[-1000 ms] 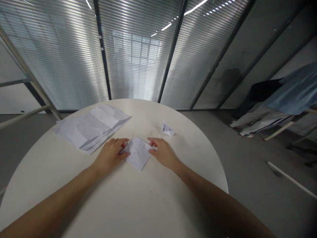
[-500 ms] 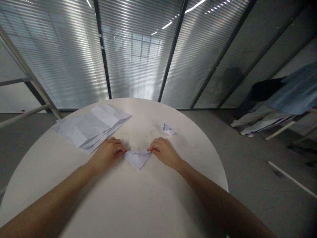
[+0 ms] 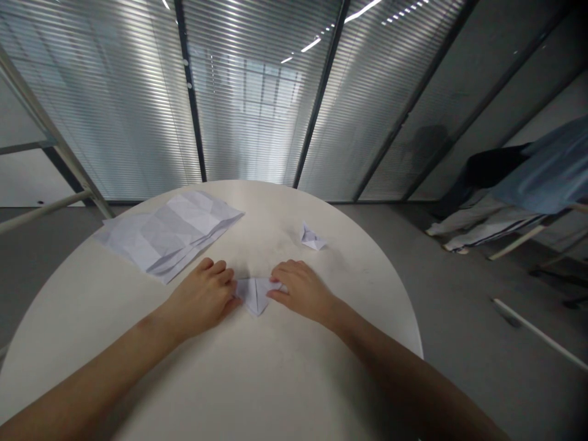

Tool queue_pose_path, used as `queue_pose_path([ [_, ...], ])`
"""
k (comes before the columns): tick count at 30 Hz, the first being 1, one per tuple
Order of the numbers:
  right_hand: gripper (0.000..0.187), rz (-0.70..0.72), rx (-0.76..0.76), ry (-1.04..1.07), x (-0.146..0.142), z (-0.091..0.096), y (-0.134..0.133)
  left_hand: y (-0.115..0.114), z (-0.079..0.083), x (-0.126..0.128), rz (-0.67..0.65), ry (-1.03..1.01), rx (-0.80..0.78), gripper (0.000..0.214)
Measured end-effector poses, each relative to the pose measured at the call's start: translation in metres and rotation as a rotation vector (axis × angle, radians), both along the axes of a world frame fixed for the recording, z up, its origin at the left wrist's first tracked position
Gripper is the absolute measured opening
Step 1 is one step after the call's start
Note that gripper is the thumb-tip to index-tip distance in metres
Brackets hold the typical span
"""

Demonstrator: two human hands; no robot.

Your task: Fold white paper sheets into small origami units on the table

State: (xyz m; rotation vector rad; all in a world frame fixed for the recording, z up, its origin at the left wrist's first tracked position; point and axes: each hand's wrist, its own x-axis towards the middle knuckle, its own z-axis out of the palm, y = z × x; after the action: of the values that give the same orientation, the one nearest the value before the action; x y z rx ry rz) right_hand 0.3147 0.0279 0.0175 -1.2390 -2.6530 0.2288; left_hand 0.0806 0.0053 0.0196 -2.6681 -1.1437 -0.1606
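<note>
A small folded sheet of white paper (image 3: pixel 255 295) lies on the round white table, its point toward me and a crease down its middle. My left hand (image 3: pixel 212 293) closes on its left corner, with the thumb on the near side. At the right corner, my right hand (image 3: pixel 298 288) grips the paper between thumb and fingers. The fingertips hide both outer corners. Beyond my right hand sits a small folded paper boat-like piece (image 3: pixel 312 237). Past my left hand lies a stack of creased white paper sheets (image 3: pixel 177 226).
The round white table (image 3: pixel 257 380) fills the foreground. Behind it stands a glass wall with blinds (image 3: pixel 252 122). A metal frame (image 3: pixel 68 159) rises at the left. At the right are a person's clothed legs (image 3: pixel 487 214) and a white bar (image 3: pixel 537 334) near the floor.
The paper's upper edge has gone from a folded band to flat, showing a centre crease. My left thumb has moved down to the near side, and the right thumb has lowered too.
</note>
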Motion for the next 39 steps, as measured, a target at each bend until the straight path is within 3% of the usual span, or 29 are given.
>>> queue_pose_path([
  [5, 0.049, -0.005, -0.132, 0.145, 0.0, -0.004, 0.003, 0.003, -0.005, 0.001, 0.033, -0.058, -0.042, 0.023],
  [10, 0.056, -0.078, -0.284, 0.221, 0.0, -0.008, 0.006, 0.006, -0.01, 0.001, 0.059, -0.156, -0.068, 0.024],
  [13, 0.048, -0.12, -0.368, 0.245, 0.0, -0.011, 0.006, 0.007, -0.012, 0.003, 0.026, -0.193, -0.079, 0.02],
  [17, 0.022, -0.165, -0.421, 0.32, -0.001, -0.013, 0.006, 0.008, -0.016, 0.003, 0.031, -0.305, -0.092, 0.021],
  [22, 0.004, -0.216, -0.294, 0.565, -0.004, -0.009, 0.007, 0.007, -0.018, 0.004, 0.117, -0.656, -0.246, 0.025],
  [26, 0.002, -0.212, -0.207, 0.819, -0.011, -0.006, 0.002, 0.004, -0.017, 0.014, 0.268, -1.032, -0.351, 0.029],
  [28, 0.003, -0.182, -0.166, 0.898, -0.016, -0.006, -0.004, 0.004, -0.017, 0.02, 0.273, -1.22, -0.4, 0.033],
  [32, 0.006, -0.136, -0.144, 1.016, -0.025, -0.009, -0.017, 0.005, -0.015, 0.026, 0.141, -1.532, -0.812, 0.034],
  [35, 0.014, -0.099, -0.225, 1.117, -0.029, -0.011, -0.021, 0.006, -0.011, 0.024, 0.097, -1.673, -0.905, 0.035],
  [39, 0.023, -0.041, -0.555, 1.296, -0.03, -0.009, -0.018, 0.008, -0.007, 0.018, 0.081, -1.69, -0.913, 0.035],
])
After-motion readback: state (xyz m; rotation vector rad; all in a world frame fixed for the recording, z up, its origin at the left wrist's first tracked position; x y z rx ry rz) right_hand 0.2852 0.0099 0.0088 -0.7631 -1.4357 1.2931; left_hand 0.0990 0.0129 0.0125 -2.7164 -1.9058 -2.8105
